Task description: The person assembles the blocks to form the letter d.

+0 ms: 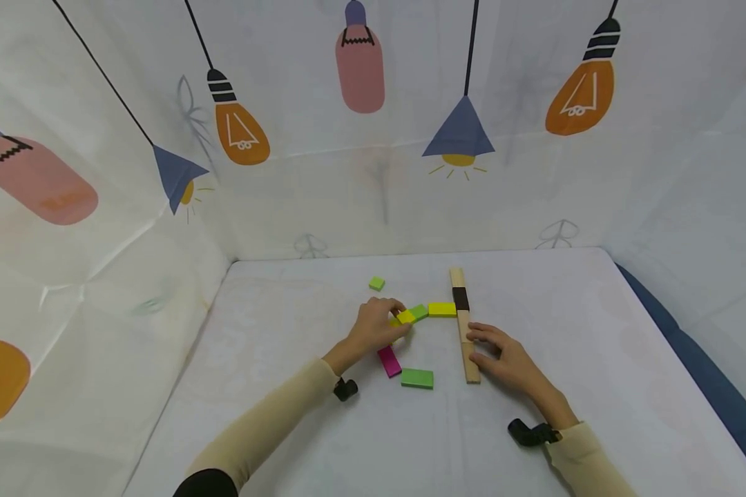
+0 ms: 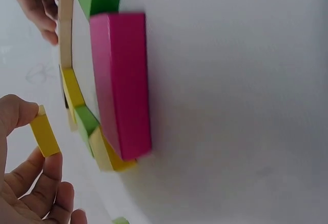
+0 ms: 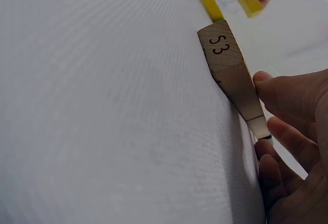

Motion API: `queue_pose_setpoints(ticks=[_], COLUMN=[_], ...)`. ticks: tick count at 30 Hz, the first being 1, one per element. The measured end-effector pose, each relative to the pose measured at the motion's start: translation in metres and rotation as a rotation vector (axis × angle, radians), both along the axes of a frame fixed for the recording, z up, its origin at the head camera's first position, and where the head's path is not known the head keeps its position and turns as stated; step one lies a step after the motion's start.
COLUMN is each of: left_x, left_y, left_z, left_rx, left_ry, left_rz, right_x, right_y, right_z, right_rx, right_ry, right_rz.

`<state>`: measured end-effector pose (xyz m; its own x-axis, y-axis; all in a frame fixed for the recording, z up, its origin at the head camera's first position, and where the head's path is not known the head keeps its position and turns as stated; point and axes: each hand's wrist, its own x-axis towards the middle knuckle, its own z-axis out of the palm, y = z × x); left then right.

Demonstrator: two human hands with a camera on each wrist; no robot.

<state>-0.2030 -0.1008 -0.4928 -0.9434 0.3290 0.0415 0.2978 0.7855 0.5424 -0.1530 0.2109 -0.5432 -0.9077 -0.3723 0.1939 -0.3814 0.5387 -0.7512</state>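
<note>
My left hand [image 1: 373, 323] pinches a small yellow block [image 2: 45, 134] between thumb and fingertips, raised over the bent line of blocks. Under it, partly hidden in the head view, another yellow block [image 2: 121, 162] sits between a light green block [image 2: 86, 120] and the magenta block [image 2: 128, 85]. My right hand [image 1: 506, 355] lies beside a straight row of plain wooden blocks [image 1: 470, 362], its thumb and fingertips right at the row's side. The row includes one dark brown block [image 1: 461, 299]. A long yellow block [image 1: 442, 310] meets the row at the dark block.
A green block [image 1: 417, 378] lies at the near end of the bent line, by the magenta block's corner. One small light green block [image 1: 376, 284] stands apart, farther back. The white table [image 1: 286, 290] backs onto a white sheet [image 1: 373, 200] printed with lamps.
</note>
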Motion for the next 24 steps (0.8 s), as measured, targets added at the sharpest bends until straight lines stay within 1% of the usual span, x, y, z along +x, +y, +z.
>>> queue_pose_setpoints(ticks=[4, 11, 14, 17, 22, 24], left_x=[0.010, 0.028, 0.037, 0.044, 0.055, 0.058], left_y=[0.009, 0.023, 0.027, 0.031, 0.035, 0.035], left_z=[0.002, 0.001, 0.001, 0.001, -0.001, -0.003], left_rx=[0.018, -0.011, -0.008, -0.024, -0.064, -0.061], left_ry=[-0.012, 0.006, -0.005, -0.021, -0.035, -0.039], left_rz=[-0.042, -0.136, -0.167, -0.190, -0.238, -0.259], right_x=[0.000, -0.001, -0.001, -0.001, -0.001, -0.001], right_y=[-0.001, -0.001, 0.000, 0.000, 0.000, 0.000], right_z=[0.001, -0.001, -0.002, -0.003, -0.002, -0.002], right_rx=[0.004, 0.015, 0.012, 0.008, 0.003, -0.001], right_ry=[-0.007, 0.000, 0.006, 0.006, 0.013, 0.020], right_rz=[0.003, -0.003, -0.001, 0.002, 0.005, 0.008])
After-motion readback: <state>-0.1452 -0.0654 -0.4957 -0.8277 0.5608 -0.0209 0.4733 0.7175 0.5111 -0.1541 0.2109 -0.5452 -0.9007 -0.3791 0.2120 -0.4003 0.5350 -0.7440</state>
